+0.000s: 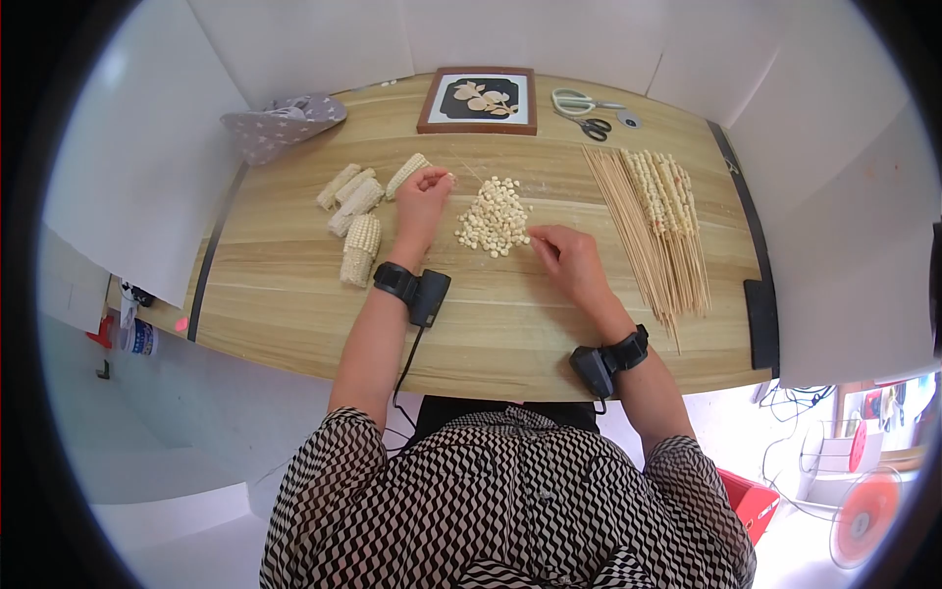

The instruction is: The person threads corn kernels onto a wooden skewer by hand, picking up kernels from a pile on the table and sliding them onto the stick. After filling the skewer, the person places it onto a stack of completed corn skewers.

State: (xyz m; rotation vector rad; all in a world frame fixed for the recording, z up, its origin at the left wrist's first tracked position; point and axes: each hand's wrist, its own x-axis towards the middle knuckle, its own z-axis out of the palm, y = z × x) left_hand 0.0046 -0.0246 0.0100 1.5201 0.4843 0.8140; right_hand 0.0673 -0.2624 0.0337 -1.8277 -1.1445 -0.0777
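Note:
My left hand (423, 203) is closed in a pinch beside the corn pile, with a pale bit at its fingertips. A thin line like a wooden skewer (469, 169) shows close to those fingers; how they grip it is hard to make out. My right hand (571, 259) has its thumb and forefinger together at the right edge of the loose corn kernels (494, 216); anything between them is too small to tell. Left of my left hand lie a corn cob (407, 175), stripped cobs (355, 203) and a cob partly covered with kernels (361, 247).
To the right, bare wooden skewers (628, 216) lie beside skewers threaded with kernels (662, 191). A framed picture (479, 101), light-handled scissors (579, 101) and black scissors (589, 126) are at the back. A grey star-patterned cloth (285, 126) lies at the back left of the table (471, 324).

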